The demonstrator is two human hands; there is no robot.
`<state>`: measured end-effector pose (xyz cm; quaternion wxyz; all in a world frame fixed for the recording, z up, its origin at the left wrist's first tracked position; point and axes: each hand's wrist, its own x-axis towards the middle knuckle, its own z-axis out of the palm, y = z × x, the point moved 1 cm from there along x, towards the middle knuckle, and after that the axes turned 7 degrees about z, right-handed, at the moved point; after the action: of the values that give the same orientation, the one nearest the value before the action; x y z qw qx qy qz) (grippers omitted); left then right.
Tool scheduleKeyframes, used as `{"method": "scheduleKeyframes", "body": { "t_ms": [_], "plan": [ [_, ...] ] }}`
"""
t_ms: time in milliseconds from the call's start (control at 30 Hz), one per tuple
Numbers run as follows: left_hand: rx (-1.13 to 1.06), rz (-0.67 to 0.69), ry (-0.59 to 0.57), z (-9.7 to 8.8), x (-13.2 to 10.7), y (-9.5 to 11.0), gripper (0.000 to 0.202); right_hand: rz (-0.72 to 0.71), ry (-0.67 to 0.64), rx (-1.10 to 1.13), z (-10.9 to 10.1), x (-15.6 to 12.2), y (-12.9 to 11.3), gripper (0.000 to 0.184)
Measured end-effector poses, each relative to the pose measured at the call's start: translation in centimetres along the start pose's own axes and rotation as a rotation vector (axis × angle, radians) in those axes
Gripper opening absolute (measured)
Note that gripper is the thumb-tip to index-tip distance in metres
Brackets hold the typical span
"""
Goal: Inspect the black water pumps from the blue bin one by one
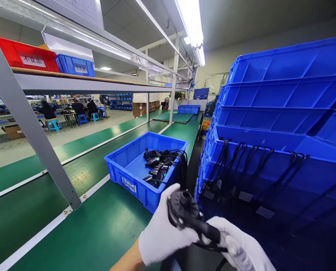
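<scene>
Both my hands wear white gloves. In front of me, my left hand (164, 229) is closed around a black water pump (186, 207) with a round ribbed housing, small screws on its rim and a tube-like outlet. Its thumb lies across the near side. At the end of the outlet, my right hand (241, 241) is curled against the pump, its fingers partly hidden and smeared. Just beyond my left hand stands a blue bin (128, 163) holding several black pumps (156, 165), their cables (179, 156) draped over the right side.
Green-topped benches (108, 222) run away from me, with a grey upright (38, 113) at left. Stacked blue crates (275, 124) rise close on my right, with black cables (247, 154) hanging over one rim. Overhead a shelf carries a red bin (27, 56). Seated people (77, 107) are far off.
</scene>
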<state>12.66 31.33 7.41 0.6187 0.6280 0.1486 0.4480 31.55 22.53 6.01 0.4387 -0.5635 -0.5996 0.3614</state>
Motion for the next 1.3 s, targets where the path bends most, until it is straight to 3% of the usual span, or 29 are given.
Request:
{"method": "scheduleKeyframes", "body": {
  "t_ms": [67,133,300,433,633,833,933,1100,1300],
  "plan": [
    [0.265,0.213,0.031,0.3,-0.4,-1.0,0.107,-0.074,0.054,0.043,0.1,0.2,1.3,0.072],
    [0.423,0.351,0.06,0.5,-0.9,-2.4,0.107,-0.099,0.079,0.061,0.4,0.3,1.3,0.078],
    [0.557,0.448,0.099,0.2,-1.7,-3.8,0.107,-0.139,0.125,0.03,1.2,0.4,-0.2,0.084],
    [0.438,0.396,0.053,0.0,-1.8,-3.9,0.106,-0.153,0.127,0.035,1.5,0.8,-0.9,0.083],
    [0.318,0.235,0.022,-0.4,-1.9,-5.6,0.105,-0.156,0.183,0.015,1.7,0.9,-1.3,0.077],
    [0.308,0.255,0.011,-0.3,-1.9,-5.9,0.105,-0.067,0.099,0.02,1.1,0.0,0.9,0.077],
    [0.293,0.237,0.0,-0.2,-1.8,-5.5,0.104,-0.1,0.139,0.008,1.2,0.3,0.1,0.076],
    [0.247,0.165,0.028,-0.1,-1.7,-5.5,0.107,-0.099,0.199,0.156,1.9,1.2,-2.1,0.092],
    [0.249,0.178,0.032,-0.1,-1.9,-6.2,0.107,-0.099,0.149,0.153,1.9,1.0,-1.1,0.093]
  ]
}}
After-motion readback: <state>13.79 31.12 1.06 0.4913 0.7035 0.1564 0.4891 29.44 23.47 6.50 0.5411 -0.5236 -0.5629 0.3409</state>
